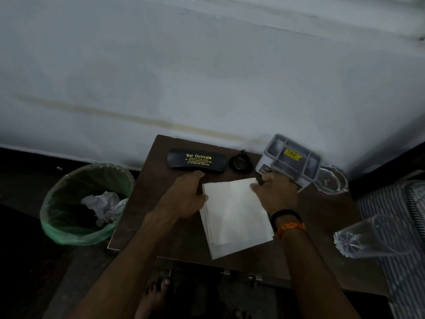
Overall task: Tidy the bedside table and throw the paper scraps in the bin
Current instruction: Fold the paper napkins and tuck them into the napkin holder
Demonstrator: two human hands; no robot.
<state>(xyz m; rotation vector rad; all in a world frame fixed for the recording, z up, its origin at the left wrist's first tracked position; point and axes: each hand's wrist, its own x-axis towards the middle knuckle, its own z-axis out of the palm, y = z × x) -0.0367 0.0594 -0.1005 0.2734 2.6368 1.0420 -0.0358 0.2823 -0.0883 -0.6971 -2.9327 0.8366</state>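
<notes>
Both hands flat on napkin [234,217]: left hand [184,199], right hand [276,194], fingers relaxed. Case [195,161], tray [292,157], bin [69,229] nearby.

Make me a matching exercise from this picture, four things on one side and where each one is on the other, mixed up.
Things:
1. spectacle case
2. crumpled paper
3. white cloth
4. grey organiser tray

Places:
A. inside the green-lined bin
B. back right corner of the table
C. under both hands
D. back of the table, left of the black strap

Pairs: 1-D, 2-A, 3-C, 4-B
</notes>
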